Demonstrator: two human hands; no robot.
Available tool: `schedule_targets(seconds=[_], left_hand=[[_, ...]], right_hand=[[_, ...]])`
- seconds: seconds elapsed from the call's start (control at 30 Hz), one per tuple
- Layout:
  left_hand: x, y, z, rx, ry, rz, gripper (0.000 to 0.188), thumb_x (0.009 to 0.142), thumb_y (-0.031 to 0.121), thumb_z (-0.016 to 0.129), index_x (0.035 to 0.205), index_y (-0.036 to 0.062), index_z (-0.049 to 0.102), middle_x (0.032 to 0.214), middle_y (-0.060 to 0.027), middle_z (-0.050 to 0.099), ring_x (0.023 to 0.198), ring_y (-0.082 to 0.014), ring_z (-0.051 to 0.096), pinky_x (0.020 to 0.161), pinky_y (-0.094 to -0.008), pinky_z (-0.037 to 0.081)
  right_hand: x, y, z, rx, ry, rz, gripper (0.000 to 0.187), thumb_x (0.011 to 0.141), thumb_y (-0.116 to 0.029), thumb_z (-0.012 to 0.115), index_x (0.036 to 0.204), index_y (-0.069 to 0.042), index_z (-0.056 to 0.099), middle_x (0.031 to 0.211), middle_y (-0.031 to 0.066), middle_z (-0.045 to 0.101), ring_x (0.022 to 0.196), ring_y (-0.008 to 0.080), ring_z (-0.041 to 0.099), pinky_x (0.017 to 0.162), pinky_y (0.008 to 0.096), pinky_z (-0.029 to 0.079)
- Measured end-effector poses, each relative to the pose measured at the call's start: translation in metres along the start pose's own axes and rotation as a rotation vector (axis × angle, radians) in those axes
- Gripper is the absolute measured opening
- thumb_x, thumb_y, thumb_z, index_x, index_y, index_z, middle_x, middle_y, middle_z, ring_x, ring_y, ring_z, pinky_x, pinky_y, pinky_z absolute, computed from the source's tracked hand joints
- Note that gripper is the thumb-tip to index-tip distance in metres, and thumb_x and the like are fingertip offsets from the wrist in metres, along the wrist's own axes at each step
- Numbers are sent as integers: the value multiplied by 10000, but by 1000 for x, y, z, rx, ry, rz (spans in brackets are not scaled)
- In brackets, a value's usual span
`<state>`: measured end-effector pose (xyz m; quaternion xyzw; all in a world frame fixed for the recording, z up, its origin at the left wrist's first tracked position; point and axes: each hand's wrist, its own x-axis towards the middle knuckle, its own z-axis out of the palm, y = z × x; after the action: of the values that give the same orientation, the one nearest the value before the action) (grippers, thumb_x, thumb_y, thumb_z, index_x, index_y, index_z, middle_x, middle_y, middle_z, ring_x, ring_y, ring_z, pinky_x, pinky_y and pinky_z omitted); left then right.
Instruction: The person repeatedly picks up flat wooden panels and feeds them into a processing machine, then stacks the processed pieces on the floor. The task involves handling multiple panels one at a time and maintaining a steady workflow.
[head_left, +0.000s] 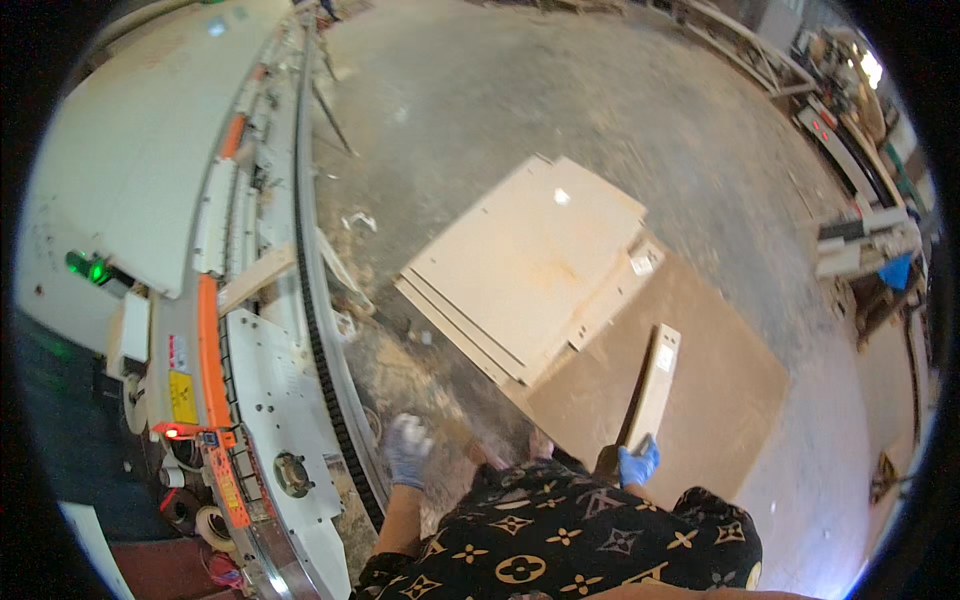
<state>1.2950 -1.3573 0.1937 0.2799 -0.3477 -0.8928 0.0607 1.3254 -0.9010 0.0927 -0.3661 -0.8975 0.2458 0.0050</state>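
Observation:
My right hand (640, 463), in a blue glove, grips the near end of a long narrow pale board (655, 385). The board points away from me and bears a small white label at its far end. Beneath it lies a large brown panel (720, 365), and a dark shadow runs along the board's left side. My left hand (408, 450), in a blue glove with whitish fingers, hangs beside the machine's edge. Its fingers are loosely bent and somewhat blurred, with nothing visible in them. Ahead, a stack of pale flat panels (530, 265) overlaps the brown panel.
On my left runs a long machine with a white table (150, 150), an orange rail (208, 330) and a black ribbed track (318, 350). Scraps and dust lie on the concrete floor (450, 110). Offcuts and equipment (865, 240) stand along the right side.

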Motion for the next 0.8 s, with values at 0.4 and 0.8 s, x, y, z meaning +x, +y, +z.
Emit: schedule_targets(seconds=[0.4, 0.8], left_hand=[[-3, -10, 72, 101, 34, 238, 634, 844, 236, 635, 1377, 183, 295, 1340, -117, 405, 1142, -227, 478, 895, -379, 463], [-9, 114, -165, -300, 681, 737, 486, 851, 226, 628, 1282, 102, 440, 1205, -79, 526, 1060, -239, 532, 857, -394, 478]], right_hand=[[-71, -241, -28, 388, -546, -1307, 659, 582, -281, 798, 1192, -187, 568, 1204, 201, 492, 1118, 368, 447, 958, 449, 381], [-158, -329, 7, 387, -860, -1535, 410, 775, -189, 700, 1148, -77, 573, 1285, 154, 452, 1182, 324, 425, 1013, 405, 357]])
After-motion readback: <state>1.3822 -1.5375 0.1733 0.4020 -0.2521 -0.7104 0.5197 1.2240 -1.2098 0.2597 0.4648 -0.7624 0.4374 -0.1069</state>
